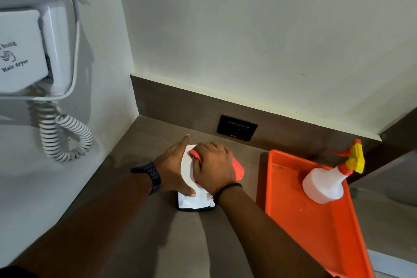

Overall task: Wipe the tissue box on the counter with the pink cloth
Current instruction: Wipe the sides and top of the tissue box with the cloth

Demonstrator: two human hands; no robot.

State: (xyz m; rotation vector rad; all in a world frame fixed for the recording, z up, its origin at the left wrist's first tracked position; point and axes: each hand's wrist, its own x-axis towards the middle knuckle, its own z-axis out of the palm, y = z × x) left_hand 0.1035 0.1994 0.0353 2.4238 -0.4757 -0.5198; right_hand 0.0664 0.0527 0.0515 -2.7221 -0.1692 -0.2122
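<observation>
A white tissue box (194, 201) with a dark base lies on the brown counter (158, 232) near the back corner. My left hand (173, 169) rests along the box's left side, thumb on its top and fingers stretched toward the wall. My right hand (213, 165) presses the pink cloth (238, 170) flat on the top of the box. The cloth sticks out from under that hand at the right and at the fingertips. Most of the box's top is hidden by both hands.
An orange tray (316, 228) stands to the right, holding a white spray bottle (325, 184) with a yellow and orange trigger. A black wall socket (237, 127) sits in the backsplash behind the box. A white wall hair dryer (38, 52) with a coiled cord hangs at the left.
</observation>
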